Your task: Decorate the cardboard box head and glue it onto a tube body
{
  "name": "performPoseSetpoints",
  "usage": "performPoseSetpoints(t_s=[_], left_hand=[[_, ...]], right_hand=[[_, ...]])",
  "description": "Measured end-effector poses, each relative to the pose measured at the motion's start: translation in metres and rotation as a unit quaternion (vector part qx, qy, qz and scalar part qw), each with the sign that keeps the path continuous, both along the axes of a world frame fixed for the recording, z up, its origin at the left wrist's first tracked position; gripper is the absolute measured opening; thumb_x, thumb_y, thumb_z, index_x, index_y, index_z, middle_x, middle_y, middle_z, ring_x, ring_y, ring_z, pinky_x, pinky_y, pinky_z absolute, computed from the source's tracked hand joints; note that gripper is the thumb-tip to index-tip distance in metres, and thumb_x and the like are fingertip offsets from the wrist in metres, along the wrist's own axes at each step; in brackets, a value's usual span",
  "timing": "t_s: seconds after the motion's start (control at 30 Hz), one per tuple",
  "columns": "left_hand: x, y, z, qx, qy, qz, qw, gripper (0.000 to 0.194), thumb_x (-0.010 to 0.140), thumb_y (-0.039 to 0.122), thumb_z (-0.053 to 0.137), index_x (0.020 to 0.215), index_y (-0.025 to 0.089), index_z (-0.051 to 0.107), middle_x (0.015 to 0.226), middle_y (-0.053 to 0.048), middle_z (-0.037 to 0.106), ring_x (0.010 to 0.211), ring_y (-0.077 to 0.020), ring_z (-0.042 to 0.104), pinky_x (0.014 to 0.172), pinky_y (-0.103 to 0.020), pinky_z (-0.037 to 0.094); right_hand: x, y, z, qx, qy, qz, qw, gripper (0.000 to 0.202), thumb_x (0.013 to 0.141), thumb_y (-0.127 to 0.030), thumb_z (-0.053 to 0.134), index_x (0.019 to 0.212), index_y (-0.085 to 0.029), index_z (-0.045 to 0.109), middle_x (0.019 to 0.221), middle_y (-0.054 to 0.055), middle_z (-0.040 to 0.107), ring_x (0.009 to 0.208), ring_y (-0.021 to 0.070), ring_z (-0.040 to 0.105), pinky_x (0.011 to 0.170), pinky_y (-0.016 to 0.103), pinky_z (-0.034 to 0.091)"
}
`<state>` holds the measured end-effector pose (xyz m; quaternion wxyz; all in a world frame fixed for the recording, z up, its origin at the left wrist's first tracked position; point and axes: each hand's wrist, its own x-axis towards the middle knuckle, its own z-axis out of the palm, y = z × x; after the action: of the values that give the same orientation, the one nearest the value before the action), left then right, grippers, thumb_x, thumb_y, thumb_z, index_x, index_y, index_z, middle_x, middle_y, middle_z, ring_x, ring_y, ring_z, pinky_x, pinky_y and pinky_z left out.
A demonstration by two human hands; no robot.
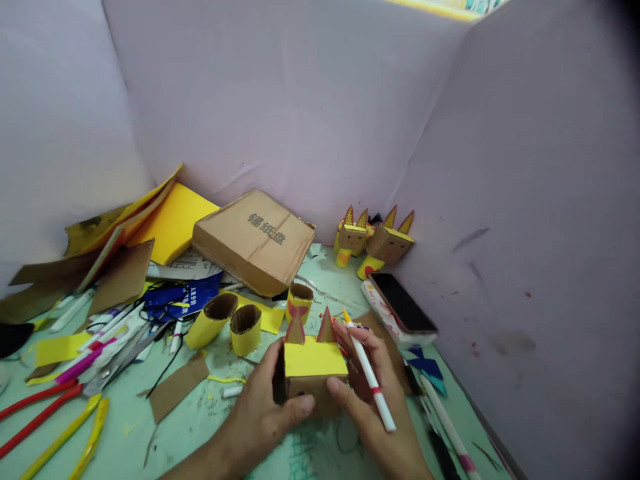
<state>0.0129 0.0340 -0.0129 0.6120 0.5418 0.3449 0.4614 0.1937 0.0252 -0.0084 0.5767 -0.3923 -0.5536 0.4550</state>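
A small cardboard box with a yellow top and two pointed, pink-edged ears stands near the front centre of the table. My left hand is wrapped round its left side, thumb on the near face. From the right, my right hand grips the same box, with the thumb at its near top edge. A white marker with a red band and an orange tip also rests in my right hand, slanting across the fingers. Just behind the box is a yellow cardboard tube; two more yellow tubes stand to its left.
Red-handled scissors, yellow-handled pliers, markers and cardboard scraps crowd the left. A large cardboard box lies behind. Finished eared figures stand back right, near a phone. Walls surround the table.
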Motion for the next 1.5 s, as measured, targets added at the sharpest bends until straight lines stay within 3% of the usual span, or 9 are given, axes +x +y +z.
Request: performPoseSetpoints(t_s=[0.13, 0.27, 0.43, 0.53, 0.73, 0.9, 1.1, 1.33, 1.5], left_hand=[[0.001, 0.001, 0.007, 0.012, -0.048, -0.058, 0.997, 0.088, 0.071, 0.046, 0.077, 0.143, 0.016, 0.037, 0.147, -0.016, 0.047, 0.138, -0.0375, 0.038, 0.113, -0.051, 0.031], [0.003, 0.000, 0.010, -0.030, -0.119, -0.102, 0.987, 0.085, 0.072, 0.038, 0.078, 0.144, 0.020, 0.036, 0.145, -0.012, 0.050, 0.137, -0.0344, 0.040, 0.112, -0.048, 0.034], [0.001, 0.005, 0.001, -0.057, -0.142, -0.092, 0.984, 0.078, 0.074, 0.031, 0.078, 0.141, 0.022, 0.040, 0.143, -0.011, 0.052, 0.134, -0.0333, 0.045, 0.109, -0.045, 0.039], [-0.001, 0.007, -0.001, -0.055, -0.141, -0.083, 0.985, 0.077, 0.075, 0.032, 0.077, 0.142, 0.022, 0.040, 0.144, -0.011, 0.052, 0.135, -0.0329, 0.044, 0.110, -0.044, 0.037], [0.000, 0.003, -0.005, -0.026, -0.152, -0.127, 0.980, 0.088, 0.072, 0.030, 0.080, 0.145, 0.022, 0.032, 0.148, -0.013, 0.046, 0.138, -0.0359, 0.038, 0.112, -0.049, 0.033], [-0.001, 0.002, -0.013, -0.026, -0.148, -0.093, 0.984, 0.095, 0.062, 0.022, 0.086, 0.143, 0.021, 0.036, 0.144, -0.012, 0.050, 0.137, -0.0367, 0.039, 0.113, -0.051, 0.029], [-0.002, 0.004, -0.007, -0.059, -0.194, -0.102, 0.974, 0.083, 0.059, 0.012, 0.079, 0.134, 0.018, 0.046, 0.132, -0.011, 0.060, 0.127, -0.0372, 0.050, 0.107, -0.050, 0.037], [-0.003, 0.003, 0.000, -0.074, -0.232, -0.128, 0.961, 0.086, 0.058, 0.012, 0.074, 0.137, 0.021, 0.042, 0.135, -0.010, 0.058, 0.124, -0.0369, 0.052, 0.104, -0.051, 0.039], [-0.003, -0.004, 0.008, -0.061, -0.164, -0.111, 0.978, 0.083, 0.066, 0.024, 0.080, 0.137, 0.020, 0.038, 0.130, -0.013, 0.061, 0.115, -0.0347, 0.059, 0.097, -0.047, 0.046]], right_hand=[[0.000, 0.003, 0.003, -0.028, 0.023, -0.026, 0.999, 0.049, 0.083, -0.033, 0.072, 0.123, -0.032, 0.044, 0.143, 0.007, 0.049, 0.133, 0.0250, 0.047, 0.106, 0.042, 0.042], [0.001, 0.006, 0.007, -0.053, 0.004, -0.060, 0.997, 0.048, 0.081, -0.043, 0.071, 0.119, -0.030, 0.045, 0.138, 0.009, 0.055, 0.124, 0.0260, 0.054, 0.102, 0.044, 0.045], [0.002, 0.008, 0.002, -0.044, -0.061, -0.109, 0.991, 0.049, 0.080, -0.050, 0.068, 0.118, -0.025, 0.049, 0.130, 0.013, 0.058, 0.124, 0.0312, 0.052, 0.105, 0.053, 0.037], [0.002, 0.008, -0.002, -0.023, -0.079, -0.105, 0.991, 0.046, 0.082, -0.049, 0.066, 0.118, -0.025, 0.050, 0.129, 0.013, 0.058, 0.123, 0.0326, 0.052, 0.106, 0.056, 0.034], [0.000, 0.005, -0.004, 0.016, -0.096, -0.091, 0.991, 0.042, 0.084, -0.044, 0.064, 0.119, -0.026, 0.051, 0.128, 0.011, 0.058, 0.126, 0.0322, 0.049, 0.109, 0.057, 0.029], [-0.002, 0.001, -0.002, 0.032, -0.062, -0.068, 0.995, 0.043, 0.083, -0.039, 0.067, 0.121, -0.029, 0.049, 0.130, 0.008, 0.058, 0.124, 0.0290, 0.052, 0.103, 0.048, 0.040], [-0.001, 0.001, -0.001, 0.007, -0.013, -0.059, 0.998, 0.043, 0.082, -0.040, 0.070, 0.119, -0.030, 0.051, 0.131, 0.008, 0.059, 0.123, 0.0267, 0.055, 0.096, 0.041, 0.049], [0.000, 0.001, 0.005, -0.004, 0.055, -0.050, 0.997, 0.041, 0.080, -0.036, 0.075, 0.115, -0.030, 0.055, 0.127, 0.007, 0.063, 0.112, 0.0223, 0.062, 0.088, 0.034, 0.055], [-0.004, -0.002, 0.011, 0.019, 0.059, -0.031, 0.998, 0.044, 0.076, -0.031, 0.079, 0.115, -0.032, 0.058, 0.128, 0.004, 0.063, 0.107, 0.0202, 0.064, 0.084, 0.030, 0.057]])
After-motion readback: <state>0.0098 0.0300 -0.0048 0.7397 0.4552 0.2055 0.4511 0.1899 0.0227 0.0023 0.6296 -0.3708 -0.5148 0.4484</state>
